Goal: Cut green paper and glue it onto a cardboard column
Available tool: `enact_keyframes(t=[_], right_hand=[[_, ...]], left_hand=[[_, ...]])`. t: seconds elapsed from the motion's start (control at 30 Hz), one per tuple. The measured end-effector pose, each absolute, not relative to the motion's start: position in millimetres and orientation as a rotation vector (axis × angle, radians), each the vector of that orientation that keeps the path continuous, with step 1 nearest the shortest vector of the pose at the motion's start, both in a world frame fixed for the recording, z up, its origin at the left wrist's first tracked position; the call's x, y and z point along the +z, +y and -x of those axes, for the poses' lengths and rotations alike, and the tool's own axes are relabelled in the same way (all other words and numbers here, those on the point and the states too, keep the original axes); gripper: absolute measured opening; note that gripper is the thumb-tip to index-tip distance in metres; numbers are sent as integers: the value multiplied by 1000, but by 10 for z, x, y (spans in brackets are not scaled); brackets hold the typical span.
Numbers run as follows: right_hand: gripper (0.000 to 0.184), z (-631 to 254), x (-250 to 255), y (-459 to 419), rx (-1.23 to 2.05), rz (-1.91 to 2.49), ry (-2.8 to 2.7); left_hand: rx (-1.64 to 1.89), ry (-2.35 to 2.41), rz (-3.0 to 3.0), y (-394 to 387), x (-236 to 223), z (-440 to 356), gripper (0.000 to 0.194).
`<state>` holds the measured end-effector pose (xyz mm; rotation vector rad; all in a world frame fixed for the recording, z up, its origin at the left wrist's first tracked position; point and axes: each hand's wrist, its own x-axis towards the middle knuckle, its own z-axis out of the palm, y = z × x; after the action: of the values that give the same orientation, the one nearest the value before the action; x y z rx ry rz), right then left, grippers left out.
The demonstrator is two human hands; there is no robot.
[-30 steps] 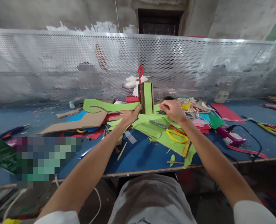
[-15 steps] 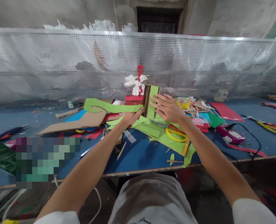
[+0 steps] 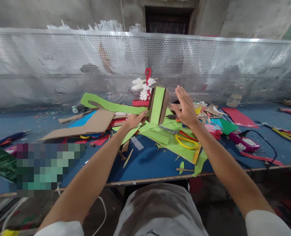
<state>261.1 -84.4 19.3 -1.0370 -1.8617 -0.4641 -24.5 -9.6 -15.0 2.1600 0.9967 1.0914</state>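
Note:
My left hand (image 3: 135, 120) grips the base of a cardboard piece faced with green paper (image 3: 157, 105), held tilted above the blue table (image 3: 147, 164). A long curved green strip (image 3: 106, 105) runs off it to the left. My right hand (image 3: 185, 108) is open, fingers stretched upward, just right of the piece and apart from it. Below lie green paper sheets (image 3: 170, 141) and yellow-handled scissors (image 3: 184, 141).
Brown cardboard (image 3: 86, 126) lies at left. A red and white craft piece (image 3: 145, 90) stands behind. A pink tool with a black cord (image 3: 243, 144) is at right, among coloured paper scraps (image 3: 224, 126). A perforated metal screen (image 3: 62, 65) closes the table's far side.
My left hand has lifted and tilted the green-faced piece, raising the curved strip. My right hand came off its face and now stands open beside it.

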Motion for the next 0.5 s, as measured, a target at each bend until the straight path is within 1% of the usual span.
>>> enact_keyframes(t=[0.07, 0.17, 0.23, 0.33, 0.5], right_hand=[[59, -2581, 154, -830, -195, 1012, -1789], [43, -2473, 77, -816, 240, 1005, -1751], [42, -2396, 39, -810, 426, 980, -1732], [44, -2339, 21, -802, 562, 931, -1628], [50, -2355, 35, -811, 667, 925, -1579]], left_hand=[[1125, 853, -2052, -61, -128, 280, 57], [1096, 692, -1943, -7, -131, 318, 53], [1035, 654, -1915, 30, -156, 338, 53], [974, 631, -1883, 79, -201, 367, 55], [852, 657, -1944, 95, -231, 391, 60]])
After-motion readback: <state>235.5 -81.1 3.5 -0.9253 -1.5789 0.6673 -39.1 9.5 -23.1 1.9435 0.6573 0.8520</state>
